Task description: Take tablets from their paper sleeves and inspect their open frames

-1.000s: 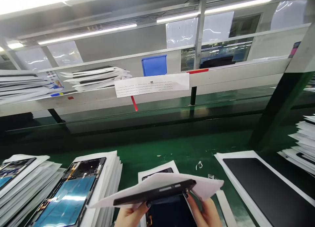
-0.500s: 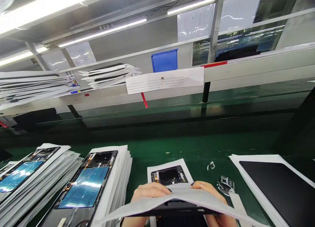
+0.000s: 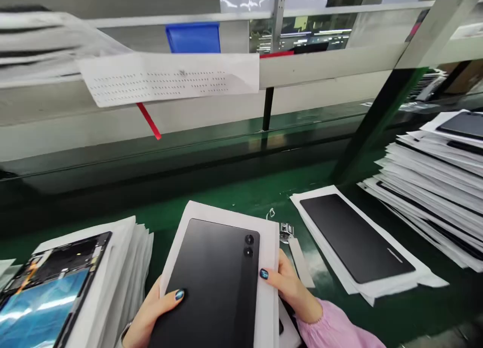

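Gripping a black tablet (image 3: 207, 282) on white paper (image 3: 268, 282), left hand (image 3: 153, 312) thumb on its back, right hand (image 3: 289, 290) clasping the paper's edge

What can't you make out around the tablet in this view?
Head view:
Held tablet, lower end: cut off by bottom edge.
Open tablet, left: cut off by frame edges.
Dark item under right hand: mostly hidden by it.
Hanging sheet's print: too blurred.
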`<state>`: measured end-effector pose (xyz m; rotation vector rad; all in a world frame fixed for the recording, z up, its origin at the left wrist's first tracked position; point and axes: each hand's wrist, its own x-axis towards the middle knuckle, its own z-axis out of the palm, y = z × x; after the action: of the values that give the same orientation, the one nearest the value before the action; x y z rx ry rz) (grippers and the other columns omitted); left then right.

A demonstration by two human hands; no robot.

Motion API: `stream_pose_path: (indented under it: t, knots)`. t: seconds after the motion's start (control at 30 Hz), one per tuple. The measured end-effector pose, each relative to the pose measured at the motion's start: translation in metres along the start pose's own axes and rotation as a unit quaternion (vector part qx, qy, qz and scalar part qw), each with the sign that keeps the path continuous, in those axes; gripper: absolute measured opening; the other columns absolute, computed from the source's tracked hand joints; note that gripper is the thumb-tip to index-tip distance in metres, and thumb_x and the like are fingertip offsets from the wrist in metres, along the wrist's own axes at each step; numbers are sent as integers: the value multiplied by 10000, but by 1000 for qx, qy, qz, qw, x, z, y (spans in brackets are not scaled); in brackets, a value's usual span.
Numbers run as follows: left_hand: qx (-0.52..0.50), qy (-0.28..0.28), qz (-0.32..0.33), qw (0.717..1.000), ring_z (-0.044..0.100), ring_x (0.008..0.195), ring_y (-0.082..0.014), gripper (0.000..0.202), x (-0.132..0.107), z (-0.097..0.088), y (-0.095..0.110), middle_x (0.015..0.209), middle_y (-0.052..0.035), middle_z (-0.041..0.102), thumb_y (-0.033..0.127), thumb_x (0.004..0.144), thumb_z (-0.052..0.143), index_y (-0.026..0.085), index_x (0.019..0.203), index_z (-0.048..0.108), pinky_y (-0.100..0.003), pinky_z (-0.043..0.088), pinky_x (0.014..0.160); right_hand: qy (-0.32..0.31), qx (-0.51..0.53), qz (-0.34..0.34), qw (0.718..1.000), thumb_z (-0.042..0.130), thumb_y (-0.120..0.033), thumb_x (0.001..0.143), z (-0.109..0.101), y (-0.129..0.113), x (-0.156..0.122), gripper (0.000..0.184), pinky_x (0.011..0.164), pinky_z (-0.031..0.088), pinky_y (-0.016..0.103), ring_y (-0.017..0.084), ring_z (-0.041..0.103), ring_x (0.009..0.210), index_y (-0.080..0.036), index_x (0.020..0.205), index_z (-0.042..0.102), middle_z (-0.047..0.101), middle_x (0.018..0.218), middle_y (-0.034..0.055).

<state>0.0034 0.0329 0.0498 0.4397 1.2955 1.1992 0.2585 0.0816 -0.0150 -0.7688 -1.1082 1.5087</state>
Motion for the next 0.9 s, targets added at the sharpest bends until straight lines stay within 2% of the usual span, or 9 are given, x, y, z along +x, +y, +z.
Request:
stream_pose_path:
  t: [0.07,0.17,0.27,0.4,0.53,0.63,0.7,0.8,0.9]
  knots:
    - [-4,2,-19,1000,741,861,-401,772,3,-2,-5,785,-86,792,337,349,971,163,1051,701,-396,614,707,-24,39,44,998,821,-552,643,4,-7,-1,559,822,565,420,275,701,896,-218,1068,679,741,983,89]
    - [0,8,-49,999,728,912,-428,839,5,-9,-10,840,-107,800,317,332,973,157,1107,694,-424,616,753,-80,53,74,993,817,-521,657,7,-19,-3,600,848,563,434,279,710,907,-204,1136,646,737,1023,103]
    - [12,7,-72,997,719,934,-447,893,5,-18,-11,883,-115,804,315,344,971,178,1177,677,-459,622,745,-123,34,79,989,786,-537,688,9,-28,-6,531,830,573,434,293,711,927,-183,1070,680,738,991,109]
    - [22,19,-102,994,707,959,-472,1014,4,-25,-12,935,-114,804,303,323,978,221,1271,630,-494,633,714,-153,17,86,984,763,-541,711,9,-34,-9,425,737,596,390,286,723,870,-179,930,721,737,799,79]
    - [22,39,-126,991,686,1006,-494,1043,3,-27,-12,966,-117,801,302,298,978,230,1276,623,-508,638,708,-164,6,114,980,764,-569,690,8,-36,-9,439,588,588,320,260,728,722,-166,859,729,705,645,52]
    - [22,41,-135,990,680,1017,-498,1030,3,-27,-12,968,-114,801,299,298,977,229,1263,625,-505,641,687,-159,17,116,980,769,-553,694,9,-37,-8,429,595,593,330,251,726,683,-163,871,734,706,633,46]
    - [20,35,-141,989,699,970,-492,1026,2,-27,-11,950,-117,803,305,305,979,230,1262,618,-481,640,609,-158,26,111,981,776,-534,698,9,-38,-9,414,606,598,339,254,729,690,-165,883,737,711,642,46]
    - [21,28,-152,988,739,794,-462,1018,1,-28,-10,823,-109,806,313,325,980,222,1267,604,-434,610,482,-147,32,117,982,783,-519,702,9,-40,-11,406,618,599,342,260,733,719,-166,898,741,716,656,49]
    - [28,22,-148,988,739,637,-422,1009,2,-30,-11,698,-81,791,316,326,982,206,1258,608,-426,597,456,-143,38,124,981,785,-502,715,9,-40,-13,400,652,598,355,266,735,751,-166,925,740,728,697,57]
